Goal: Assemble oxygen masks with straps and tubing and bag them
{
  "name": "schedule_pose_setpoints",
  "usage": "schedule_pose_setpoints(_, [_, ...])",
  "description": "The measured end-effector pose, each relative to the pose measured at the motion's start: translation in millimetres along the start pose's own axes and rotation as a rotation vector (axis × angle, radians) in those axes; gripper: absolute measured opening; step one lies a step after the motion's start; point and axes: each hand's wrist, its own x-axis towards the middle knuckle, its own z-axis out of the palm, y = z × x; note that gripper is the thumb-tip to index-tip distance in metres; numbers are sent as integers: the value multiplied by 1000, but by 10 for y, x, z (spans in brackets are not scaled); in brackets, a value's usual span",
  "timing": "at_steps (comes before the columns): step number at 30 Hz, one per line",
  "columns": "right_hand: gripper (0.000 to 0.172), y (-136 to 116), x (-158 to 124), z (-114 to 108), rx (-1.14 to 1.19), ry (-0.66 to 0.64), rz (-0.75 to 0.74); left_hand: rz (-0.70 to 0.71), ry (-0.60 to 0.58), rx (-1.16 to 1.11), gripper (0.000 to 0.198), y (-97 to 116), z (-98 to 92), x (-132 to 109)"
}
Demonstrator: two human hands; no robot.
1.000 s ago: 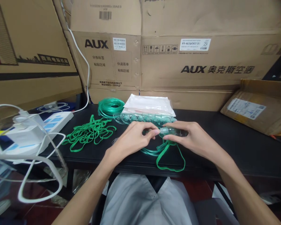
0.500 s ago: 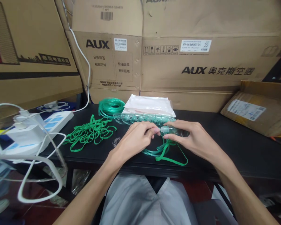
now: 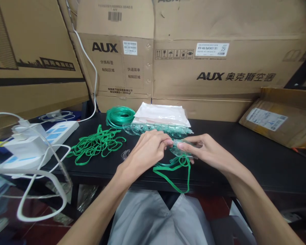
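My right hand (image 3: 202, 148) grips a clear green oxygen mask (image 3: 182, 153), thumb on top and the other fingers around its far side and underneath. At the mask's narrow pale connector (image 3: 175, 143), my left hand (image 3: 153, 146) is closed, its fingertips pinching the connector's end; what lies inside that grip is partly hidden. A green elastic strap (image 3: 172, 185) hangs in a loop from the mask over the table's front edge. Under the hands lies coiled green tubing (image 3: 165, 164). Just behind them, several nested oxygen masks (image 3: 148, 128) lie in a row.
White packets (image 3: 163, 114) are stacked behind the masks, beside a large coil of green tubing (image 3: 120, 116). Green elastic straps (image 3: 97, 144) and thin metal strips (image 3: 125, 154) lie to the left. A power strip (image 3: 63, 132) with cables stands farther left; a cardboard box (image 3: 275, 115) sits right.
The mask has turned in my right hand, whose thumb now lies over it near the connector. The hanging strap has swung left and lower. My left hand stays nearly in place.
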Motion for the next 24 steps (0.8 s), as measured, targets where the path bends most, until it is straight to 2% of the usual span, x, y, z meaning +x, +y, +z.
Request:
schedule_pose_setpoints(3, [45, -10, 6, 3, 49, -13, 7, 6, -14, 16, 25, -11, 12, -8])
schedule_pose_setpoints(7, [44, 8, 5, -44, 62, -19, 3, 6, -46, -59, 26, -33, 17, -16])
schedule_pose_setpoints(11, [43, 29, -12, -111, 48, -14, -5, 22, -24, -141, 23, -47, -6, -16])
schedule_pose_setpoints(19, [42, -22, -39, -103, 48, -26, 10, 28, 25, -103, 19, -6, 27, -8])
schedule_pose_setpoints(24, [39, 34, -18, -81, -63, 22, -38, 38, 54, -94, 19, 8, 72, -4])
